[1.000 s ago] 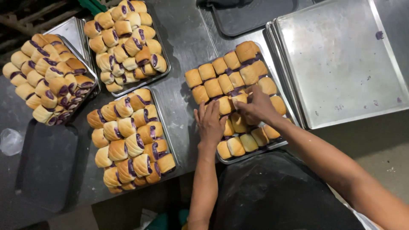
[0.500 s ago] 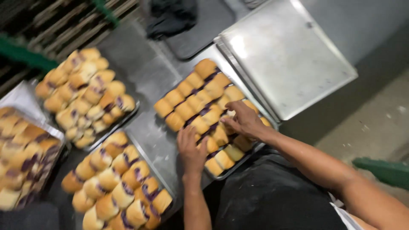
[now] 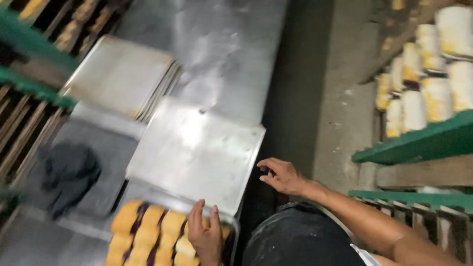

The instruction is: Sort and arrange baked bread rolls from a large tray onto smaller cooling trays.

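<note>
Golden buns (image 3: 148, 231), some streaked purple, are packed in rows in a metal tray (image 3: 233, 231) at the bottom of the view. The left hand (image 3: 204, 235) is laid flat on the buns at the tray's right end, fingers (image 3: 195, 216) straight and close together, gripping nothing. Just beyond the tray an empty steel sheet pan (image 3: 197, 152) is seen; past it a stack of pans (image 3: 123, 76). The right hand (image 3: 283, 176) is held off the sheet pan's right edge, fingers loosely curled and empty. Left of the tray, a dark cloth (image 3: 69, 172) is bunched.
</note>
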